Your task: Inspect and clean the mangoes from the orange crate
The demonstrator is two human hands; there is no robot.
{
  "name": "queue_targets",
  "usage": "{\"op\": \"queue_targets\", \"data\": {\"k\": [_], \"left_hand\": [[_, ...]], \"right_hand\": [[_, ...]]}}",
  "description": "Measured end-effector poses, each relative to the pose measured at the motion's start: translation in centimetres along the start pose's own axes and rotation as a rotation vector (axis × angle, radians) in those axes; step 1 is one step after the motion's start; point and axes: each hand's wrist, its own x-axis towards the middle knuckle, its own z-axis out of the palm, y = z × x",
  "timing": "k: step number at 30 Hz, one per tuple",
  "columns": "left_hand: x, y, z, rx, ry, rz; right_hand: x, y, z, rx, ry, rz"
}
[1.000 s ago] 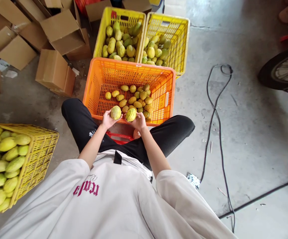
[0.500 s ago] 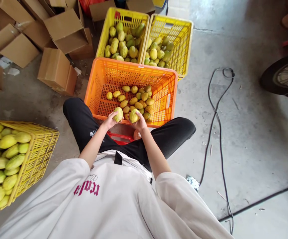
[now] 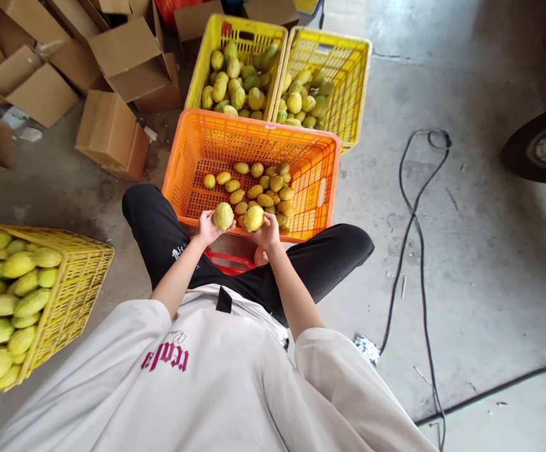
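Cups a greenish fruit (image 3: 223,216) in the curled left hand (image 3: 209,228) and a yellower fruit (image 3: 254,218) in the curled right hand (image 3: 267,232), near frame centre by the orange crate's (image 3: 254,135) lower rim, perhaps risking a bruising drop through loosened fingers on rounded skin.

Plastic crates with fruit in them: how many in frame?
4. One perforated orange plastic crate at centre, two slatted yellow plastic crates side by side just beyond it, a third slatted yellow one at left. Others may be hidden or cropped.
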Motion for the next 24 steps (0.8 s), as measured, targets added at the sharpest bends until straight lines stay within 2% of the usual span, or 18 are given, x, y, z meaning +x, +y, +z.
{"op": "queue_targets", "data": {"k": [6,12,20,24], "left_hand": [[0.1,0.01,0.43,-0.007,0.018,-0.003],[-0.17,-0.01,0.7,0.048,0.036,0.041],[-0.12,-0.01,0.42,0.11,-0.023,0.03],[0.08,-0.04,0.28,0.126,-0.01,0.033]], "right_hand": [[0.29,-0.07,-0.3,-0.03,-0.056,0.03],[0.68,0.48,-0.44,-0.055,-0.043,0.019],[0.67,0.26,-0.81,0.04,0.028,-0.005],[0.51,0.19,-0.7,0.031,-0.008,0.008]]}}
